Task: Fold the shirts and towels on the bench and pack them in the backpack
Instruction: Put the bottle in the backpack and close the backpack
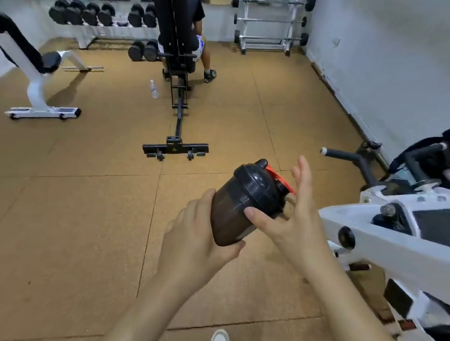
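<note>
Gym floor, seen from beside the person. The left hand (197, 230) is gripping the lower body of a dark shaker bottle (231, 211), fingers and thumb curled round it, and is holding it tilted at chest height over the cork-coloured floor (80, 212). The right hand (292, 221) is hovering at the black lid (255, 180): its thumb is lying against the bottle just under the lid, while its long fingers are standing straight and spread beside the orange flip tab (279, 178), clasping nothing.

No shirt or towel is showing anywhere. A dark bundle (446, 152) is resting on the white machine (375, 236) at the right; whether this is the backpack cannot be told. A white incline bench (36, 85) is standing well apart to the left, and another person (201, 47) is sitting at the black bench (178, 113) ahead, a clear water bottle (154, 89) lying just beside its rail.

Judged from this, the folding is not in hand; the person is seeing to the bottle's lid, a side step. The next move is calling for the lid to be shut, the bottle to be put down or stowed, and both hands to be freed before turning toward the bench with the laundry.
</note>
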`<state>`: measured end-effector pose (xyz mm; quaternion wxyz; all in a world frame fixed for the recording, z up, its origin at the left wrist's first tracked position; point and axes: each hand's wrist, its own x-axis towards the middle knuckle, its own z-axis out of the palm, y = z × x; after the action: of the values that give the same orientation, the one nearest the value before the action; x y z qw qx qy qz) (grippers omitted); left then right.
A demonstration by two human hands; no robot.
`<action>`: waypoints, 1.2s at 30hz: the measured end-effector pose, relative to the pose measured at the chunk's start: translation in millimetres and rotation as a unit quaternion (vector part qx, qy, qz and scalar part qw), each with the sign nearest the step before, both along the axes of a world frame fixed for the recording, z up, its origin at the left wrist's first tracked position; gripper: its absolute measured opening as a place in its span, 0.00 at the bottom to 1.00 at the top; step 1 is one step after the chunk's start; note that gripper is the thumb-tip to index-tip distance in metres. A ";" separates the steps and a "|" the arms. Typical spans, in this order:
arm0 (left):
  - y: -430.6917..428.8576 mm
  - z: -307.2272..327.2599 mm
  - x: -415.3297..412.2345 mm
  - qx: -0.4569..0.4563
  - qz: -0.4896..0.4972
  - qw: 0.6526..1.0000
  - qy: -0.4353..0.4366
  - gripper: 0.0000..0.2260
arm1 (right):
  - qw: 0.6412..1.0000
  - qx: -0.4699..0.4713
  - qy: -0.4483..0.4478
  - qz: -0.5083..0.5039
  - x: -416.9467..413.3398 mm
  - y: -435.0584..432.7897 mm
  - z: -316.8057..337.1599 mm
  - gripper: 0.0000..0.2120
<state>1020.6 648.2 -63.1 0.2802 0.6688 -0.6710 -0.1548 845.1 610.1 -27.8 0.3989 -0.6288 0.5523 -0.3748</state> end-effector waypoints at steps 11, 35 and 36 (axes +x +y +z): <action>-214.6 8.0 -21.3 0.002 -0.172 0.985 0.024 0.42 | 0.979 0.043 -0.152 -0.127 -12.4 -161.2 1.1 0.38; -674.5 65.6 -196.0 -0.043 -0.609 0.776 0.160 0.38 | 0.929 -0.059 0.114 -0.347 -136.1 -492.7 17.0 0.47; -686.3 61.1 -216.9 -0.063 -0.630 0.762 0.131 0.39 | 0.927 -0.063 0.111 -0.354 -152.6 -502.3 11.0 0.47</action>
<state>803.7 -38.2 -2.0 0.2465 0.0488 -0.9062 -0.3400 692.5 107.8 -16.8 0.1360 -0.4542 0.7546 -0.4536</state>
